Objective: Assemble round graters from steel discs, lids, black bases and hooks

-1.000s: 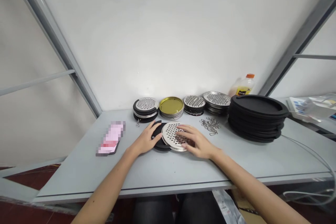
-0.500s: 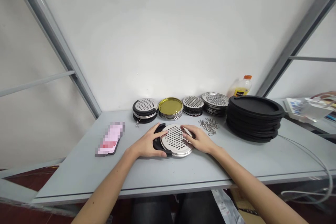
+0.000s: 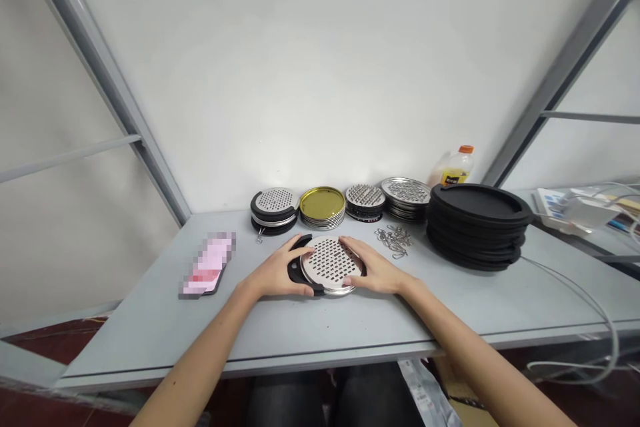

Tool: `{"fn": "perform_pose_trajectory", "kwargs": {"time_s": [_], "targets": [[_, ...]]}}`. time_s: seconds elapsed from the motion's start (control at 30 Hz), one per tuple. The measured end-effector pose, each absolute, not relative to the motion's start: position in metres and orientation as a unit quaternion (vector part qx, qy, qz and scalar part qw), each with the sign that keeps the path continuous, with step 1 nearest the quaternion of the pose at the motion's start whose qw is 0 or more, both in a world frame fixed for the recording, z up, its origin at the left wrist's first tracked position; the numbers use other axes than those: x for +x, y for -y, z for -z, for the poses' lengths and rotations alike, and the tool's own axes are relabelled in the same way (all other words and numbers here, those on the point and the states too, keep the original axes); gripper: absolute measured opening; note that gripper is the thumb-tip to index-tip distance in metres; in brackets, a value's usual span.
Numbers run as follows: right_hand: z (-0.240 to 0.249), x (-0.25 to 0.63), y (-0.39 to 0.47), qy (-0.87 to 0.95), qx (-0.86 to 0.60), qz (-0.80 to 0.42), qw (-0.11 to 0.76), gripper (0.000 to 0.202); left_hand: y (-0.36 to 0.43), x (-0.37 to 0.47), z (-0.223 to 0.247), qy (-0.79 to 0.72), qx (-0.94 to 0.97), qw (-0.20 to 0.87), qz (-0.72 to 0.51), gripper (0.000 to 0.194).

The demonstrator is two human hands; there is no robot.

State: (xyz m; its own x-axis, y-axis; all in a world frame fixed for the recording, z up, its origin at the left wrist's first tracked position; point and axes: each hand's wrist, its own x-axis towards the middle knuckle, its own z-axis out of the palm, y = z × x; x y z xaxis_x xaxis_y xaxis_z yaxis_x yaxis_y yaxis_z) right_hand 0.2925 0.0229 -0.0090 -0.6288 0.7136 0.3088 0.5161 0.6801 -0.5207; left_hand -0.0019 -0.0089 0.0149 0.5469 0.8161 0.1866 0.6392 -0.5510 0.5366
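A round metal grater disc with rows of slots lies flat on the table, between my hands. Along its left side runs a curved black rim piece with a hole in it. My left hand grips that side, thumb at the near edge and fingers over the far edge, one fingertip on the metal. From the right, my right hand holds the disc, fingers on the far edge and thumb on the near part of its top. Under the disc, more metal edges show; the black piece's right part is hidden by my right hand.
Along the wall stand a grater stack with black rims, gold-coloured lids, spiked discs and slotted discs. Small metal clips, tall black rings and a bottle are right. A phone lies left.
My right hand has closed further round the disc, its thumb moving down to the near part. The disc sits deeper in the black rim piece. The view has shifted slightly.
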Motion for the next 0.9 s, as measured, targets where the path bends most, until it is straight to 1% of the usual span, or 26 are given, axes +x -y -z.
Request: {"fn": "perform_pose_trajectory", "kwargs": {"time_s": [0.07,0.17,0.4,0.63,0.7,0.8,0.9], "targets": [[0.008,0.294,-0.022,0.888,-0.336,-0.203,0.240,0.101,0.009,-0.001,-0.013,-0.415,0.859,0.206,-0.217,0.102],[0.006,0.295,-0.021,0.890,-0.330,-0.220,0.224,0.107,0.010,0.001,-0.011,-0.402,0.865,0.210,-0.215,0.112],[0.009,0.283,-0.019,0.879,-0.340,-0.211,0.260,0.104,0.012,0.007,-0.011,-0.400,0.861,0.216,-0.227,0.116],[0.003,0.288,-0.020,0.880,-0.353,-0.215,0.232,0.110,0.008,0.004,-0.013,-0.408,0.866,0.203,-0.208,0.121],[0.000,0.295,-0.021,0.874,-0.359,-0.224,0.237,0.109,0.007,-0.001,-0.017,-0.402,0.868,0.201,-0.210,0.120],[-0.001,0.301,-0.022,0.862,-0.369,-0.245,0.247,0.107,0.009,-0.005,-0.025,-0.392,0.865,0.207,-0.234,0.111],[0.004,0.298,-0.022,0.853,-0.345,-0.283,0.270,0.103,0.012,-0.004,-0.029,-0.381,0.861,0.222,-0.254,0.106]]}}
